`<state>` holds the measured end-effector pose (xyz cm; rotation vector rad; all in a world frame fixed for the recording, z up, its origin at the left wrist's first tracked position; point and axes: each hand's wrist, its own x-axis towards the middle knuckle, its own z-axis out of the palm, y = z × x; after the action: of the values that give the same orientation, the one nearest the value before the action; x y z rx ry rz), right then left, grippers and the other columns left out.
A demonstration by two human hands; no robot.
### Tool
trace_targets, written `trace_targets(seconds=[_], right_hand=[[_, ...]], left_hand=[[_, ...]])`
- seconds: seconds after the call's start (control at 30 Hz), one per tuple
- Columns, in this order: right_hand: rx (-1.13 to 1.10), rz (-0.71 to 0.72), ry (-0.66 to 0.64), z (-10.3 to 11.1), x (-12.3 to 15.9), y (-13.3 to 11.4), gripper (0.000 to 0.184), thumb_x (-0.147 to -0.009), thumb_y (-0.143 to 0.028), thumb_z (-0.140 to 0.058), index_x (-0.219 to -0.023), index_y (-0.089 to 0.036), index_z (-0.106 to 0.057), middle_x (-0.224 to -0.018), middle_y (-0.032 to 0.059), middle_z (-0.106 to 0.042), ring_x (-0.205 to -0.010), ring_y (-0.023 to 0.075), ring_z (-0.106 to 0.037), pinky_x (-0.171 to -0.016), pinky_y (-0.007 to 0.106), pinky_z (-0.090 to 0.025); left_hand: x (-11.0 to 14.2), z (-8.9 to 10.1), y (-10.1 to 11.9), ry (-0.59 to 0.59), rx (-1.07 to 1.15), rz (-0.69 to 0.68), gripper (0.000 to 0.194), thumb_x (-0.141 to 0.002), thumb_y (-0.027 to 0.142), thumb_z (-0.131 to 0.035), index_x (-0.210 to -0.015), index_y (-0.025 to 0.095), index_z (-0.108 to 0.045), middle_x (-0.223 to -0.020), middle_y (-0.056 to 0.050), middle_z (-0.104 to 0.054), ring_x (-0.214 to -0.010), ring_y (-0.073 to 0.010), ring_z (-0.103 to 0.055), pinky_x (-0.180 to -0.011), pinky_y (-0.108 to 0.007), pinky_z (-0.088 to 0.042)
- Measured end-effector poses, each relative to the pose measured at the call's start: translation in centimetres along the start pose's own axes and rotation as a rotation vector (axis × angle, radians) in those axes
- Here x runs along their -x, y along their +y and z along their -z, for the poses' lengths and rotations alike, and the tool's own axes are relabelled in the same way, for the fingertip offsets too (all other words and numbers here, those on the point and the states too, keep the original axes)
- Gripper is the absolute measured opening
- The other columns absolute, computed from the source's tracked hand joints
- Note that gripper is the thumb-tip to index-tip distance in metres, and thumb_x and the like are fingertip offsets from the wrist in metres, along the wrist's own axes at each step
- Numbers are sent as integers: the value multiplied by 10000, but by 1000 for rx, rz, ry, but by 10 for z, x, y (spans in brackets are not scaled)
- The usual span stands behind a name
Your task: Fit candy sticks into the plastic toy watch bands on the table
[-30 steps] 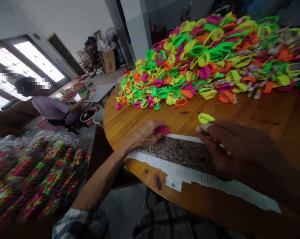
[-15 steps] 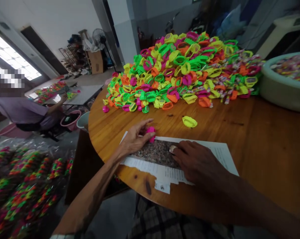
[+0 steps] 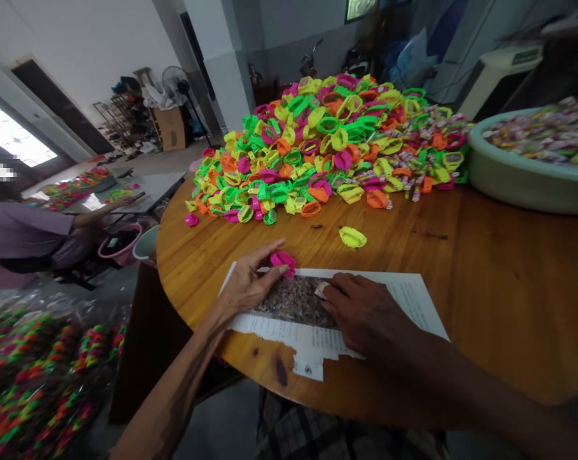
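Observation:
My left hand (image 3: pixel 250 285) pinches a pink plastic toy watch (image 3: pixel 283 260) between thumb and fingers, just above the far edge of a speckled stone slab (image 3: pixel 293 301). The slab lies on printed paper sheets (image 3: pixel 420 300) with a torn near edge. My right hand (image 3: pixel 368 312) is closed, its curled fingers resting at the slab's right part. A small pale piece (image 3: pixel 321 290) shows at its fingertips; whether it is a wrapping on the finger or something held, I cannot tell. Beyond the hands lies a single yellow toy watch (image 3: pixel 352 237).
A large heap of bright toy watches (image 3: pixel 293 156) covers the table's far side. On the right stands a round tub (image 3: pixel 518 182) full of small wrapped pieces. Bagged watches (image 3: pixel 44 370) lie at lower left. A person (image 3: pixel 25 233) sits at another table (image 3: pixel 159 185).
The pink toy watch has turned in my left hand, showing more of its loop. My right hand stays on the slab. The camera view has shifted slightly to the right.

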<state>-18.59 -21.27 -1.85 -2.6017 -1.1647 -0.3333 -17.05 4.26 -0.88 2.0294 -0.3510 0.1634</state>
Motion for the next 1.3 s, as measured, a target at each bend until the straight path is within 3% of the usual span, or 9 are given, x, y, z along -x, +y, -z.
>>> trace_targets(seconds=[0.1, 0.23, 0.5, 0.7, 0.93, 1.3], right_hand=[[-29, -29, 16, 0, -3, -2, 142, -895, -132, -526, -965, -172, -643, -936, 88, -610, -805, 230, -531, -705, 356, -363], [-110, -38, 31, -1, -9, -5, 130, -923, -151, -496, -898, -168, -622, -898, 81, -595, -787, 213, -521, -690, 340, -348], [-198, -123, 72, -7, -17, -7, 176, -973, -197, -449, -945, -157, -619, -899, 78, -585, -798, 205, -525, -697, 330, -349], [-298, -142, 97, -8, -25, -12, 165, -969, -191, -473, -902, -154, -619, -877, 60, -582, -788, 187, -530, -708, 316, -367], [-419, -108, 142, -9, -30, -19, 176, -967, -155, -454, -835, -149, -571, -830, 51, -540, -763, 168, -493, -700, 302, -368], [-168, -73, 113, -16, -28, -25, 135, -957, -125, -459, -897, -149, -577, -862, 64, -540, -797, 195, -497, -702, 325, -367]], left_hand=[[4, -4, 1, -75, -100, -46, 352, -896, 301, -667, -1235, 211, -644, -1101, -60, -692, -983, -173, -638, -885, -308, -497], [8, 7, 3, -114, -147, 25, 286, -886, 283, -665, -1151, 179, -646, -1045, -65, -699, -923, -184, -652, -835, -317, -510], [-1, 11, 6, -257, -231, -118, 355, -855, 136, -617, -1204, 189, -642, -1122, -68, -700, -1023, -196, -653, -914, -351, -510], [-1, 5, -2, -220, -175, -112, 242, -901, 252, -649, -1140, 219, -672, -1061, -41, -718, -969, -175, -670, -858, -320, -530], [3, 1, -8, -160, -207, -164, 248, -906, 278, -661, -1148, 225, -680, -1038, -32, -724, -932, -158, -676, -821, -296, -530], [5, -1, -10, -125, -237, -234, 252, -923, 278, -635, -1160, 197, -670, -1037, -42, -726, -935, -170, -682, -815, -303, -542]])
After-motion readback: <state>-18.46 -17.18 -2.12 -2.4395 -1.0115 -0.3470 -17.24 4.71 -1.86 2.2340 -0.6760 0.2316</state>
